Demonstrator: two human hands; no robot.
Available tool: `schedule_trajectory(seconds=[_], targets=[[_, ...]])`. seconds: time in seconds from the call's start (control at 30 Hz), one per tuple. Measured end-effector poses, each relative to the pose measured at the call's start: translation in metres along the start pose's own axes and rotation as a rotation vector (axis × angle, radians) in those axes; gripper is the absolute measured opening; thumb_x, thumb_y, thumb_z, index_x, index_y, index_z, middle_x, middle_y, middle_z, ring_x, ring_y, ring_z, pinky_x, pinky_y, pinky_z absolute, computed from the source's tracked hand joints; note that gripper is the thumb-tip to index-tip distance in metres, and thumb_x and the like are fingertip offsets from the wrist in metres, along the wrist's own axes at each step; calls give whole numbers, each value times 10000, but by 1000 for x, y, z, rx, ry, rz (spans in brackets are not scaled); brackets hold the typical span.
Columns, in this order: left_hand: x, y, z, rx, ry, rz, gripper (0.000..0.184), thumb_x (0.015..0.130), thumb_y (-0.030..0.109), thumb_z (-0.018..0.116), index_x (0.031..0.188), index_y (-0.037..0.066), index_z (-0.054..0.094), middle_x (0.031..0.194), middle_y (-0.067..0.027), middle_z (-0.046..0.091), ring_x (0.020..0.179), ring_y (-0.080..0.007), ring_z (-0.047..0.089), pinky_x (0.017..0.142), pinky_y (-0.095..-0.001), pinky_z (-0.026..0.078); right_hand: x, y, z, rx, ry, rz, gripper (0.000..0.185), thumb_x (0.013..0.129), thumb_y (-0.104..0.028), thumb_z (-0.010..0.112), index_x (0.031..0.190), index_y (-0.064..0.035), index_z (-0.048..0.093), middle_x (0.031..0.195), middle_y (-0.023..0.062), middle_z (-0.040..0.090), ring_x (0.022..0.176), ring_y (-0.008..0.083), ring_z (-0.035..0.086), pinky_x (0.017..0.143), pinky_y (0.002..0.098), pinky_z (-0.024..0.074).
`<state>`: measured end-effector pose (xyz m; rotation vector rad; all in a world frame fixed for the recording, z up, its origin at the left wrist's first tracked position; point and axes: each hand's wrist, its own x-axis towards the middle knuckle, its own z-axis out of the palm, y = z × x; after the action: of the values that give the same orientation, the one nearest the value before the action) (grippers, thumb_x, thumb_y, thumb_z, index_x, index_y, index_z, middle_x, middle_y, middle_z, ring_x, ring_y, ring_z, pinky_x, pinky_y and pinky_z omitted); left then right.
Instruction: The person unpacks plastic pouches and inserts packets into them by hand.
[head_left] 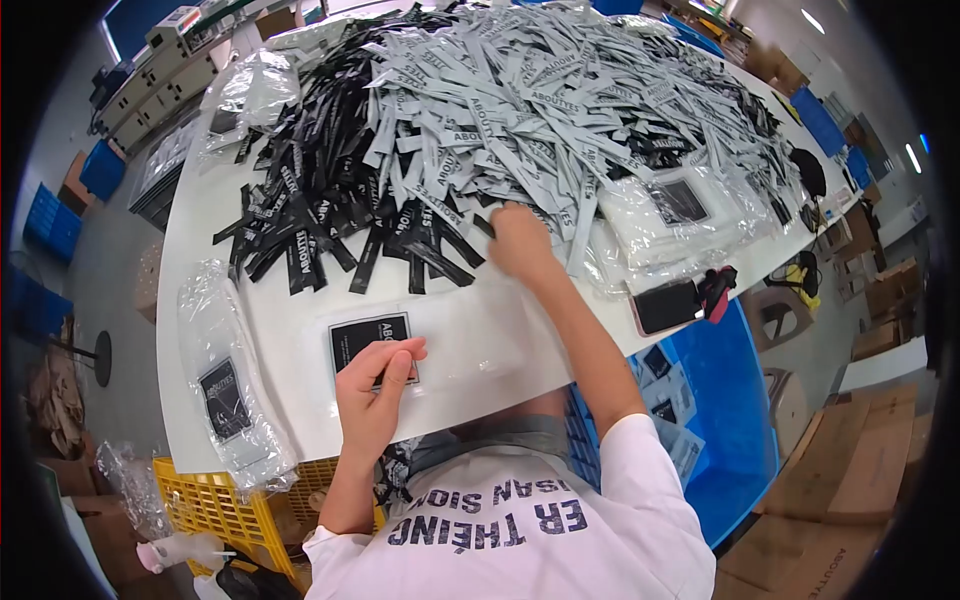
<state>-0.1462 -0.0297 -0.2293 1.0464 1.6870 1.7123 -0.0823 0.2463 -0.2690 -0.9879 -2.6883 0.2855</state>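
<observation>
My left hand (374, 390) is curled, fingers pressed together, above a clear plastic bag (470, 335) with a black printed label (350, 342). Whether anything sits between those fingers is hidden. At the near edge of a large heap, my right hand (521, 243) is closed with its fingertips at the end of a black stick packet (484, 226). The heap mixes black stick packets (340, 175) on the left with white stick packets (540, 95) lettered "ABOUTYES" in the middle and right.
Stacked clear bags (235, 385) lie at the table's left edge, more labelled bags (680, 215) at the right. A black phone-like object (668, 307) rests near the front right edge. Below stand a blue bin (735, 400) holding labelled packs and a yellow crate (225, 505).
</observation>
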Motion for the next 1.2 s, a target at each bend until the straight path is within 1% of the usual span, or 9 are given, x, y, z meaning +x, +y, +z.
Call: schedule_trajectory(seconds=[0.1, 0.33, 0.53, 0.73, 0.8, 0.9, 1.0, 1.1, 1.2], targets=[[-1, -3, -13, 5, 81, -41, 206, 952, 95, 529, 1036, -38, 661, 902, -78, 654, 753, -101, 553, 703, -214, 453, 7, -6, -18, 72, 58, 142, 179, 770, -107, 594, 910, 4, 587, 965, 210, 597, 867, 383, 597, 814, 452, 478], [9, -6, -2, 63, 68, 23, 160, 918, 61, 567, 999, -22, 678, 852, -75, 655, 723, -102, 576, 653, -210, 461, 37, -56, 10, 511, 220, -266, 244, 820, -172, 616, 993, -6, 571, 964, 236, 610, 888, 404, 585, 760, 459, 459], [14, -11, -1, 235, 145, 96, 131, 875, 64, 626, 968, -1, 692, 797, -84, 650, 601, -100, 546, 561, -221, 430, 29, -55, -9, 313, 270, -126, 246, 858, -226, 598, 981, -14, 578, 849, 175, 648, 811, 377, 615, 713, 452, 461], [26, -12, 15, 394, 108, 78, 147, 843, 51, 646, 975, -5, 681, 770, -79, 627, 620, -119, 569, 560, -225, 443, -51, -11, -58, 964, 286, 20, 172, 921, -173, 573, 988, -15, 584, 654, 42, 552, 594, 122, 551, 585, 251, 416], [31, -19, 22, 569, 61, 91, 362, 811, 184, 696, 1105, -12, 617, 838, -114, 588, 598, -185, 586, 528, -283, 457, -72, -22, -56, 953, 473, 66, 117, 927, -138, 560, 951, -25, 575, 635, 8, 508, 577, 94, 510, 567, 223, 394], [38, -13, 39, 892, -2, 89, 622, 788, 378, 696, 1213, -30, 496, 941, -162, 537, 611, -301, 614, 528, -374, 487, -94, 9, -36, 1074, 421, 206, 113, 942, -129, 537, 894, -28, 549, 613, -5, 467, 554, 83, 472, 536, 212, 374], [44, -2, 54, 1073, -131, -114, 542, 800, 361, 674, 1143, -17, 492, 954, -170, 537, 619, -317, 620, 538, -385, 496, -114, 16, -32, 1269, 469, 217, 237, 976, -154, 492, 772, -39, 459, 571, 6, 422, 489, 83, 422, 463, 233, 352], [44, -6, 56, 1055, -56, -69, 462, 795, 307, 673, 1084, -3, 486, 894, -154, 551, 603, -304, 614, 540, -376, 500, -126, -10, -34, 1211, 620, 168, 327, 1001, -168, 443, 702, -51, 377, 524, 13, 377, 430, 84, 386, 414, 244, 329], [43, -21, 40, 722, 17, 6, 412, 782, 230, 677, 1065, -2, 489, 792, -143, 564, 571, -277, 601, 536, -364, 499, -140, 3, -14, 1223, 487, 203, 335, 1003, -183, 439, 702, -50, 378, 509, 14, 375, 421, 83, 372, 402, 245, 307]])
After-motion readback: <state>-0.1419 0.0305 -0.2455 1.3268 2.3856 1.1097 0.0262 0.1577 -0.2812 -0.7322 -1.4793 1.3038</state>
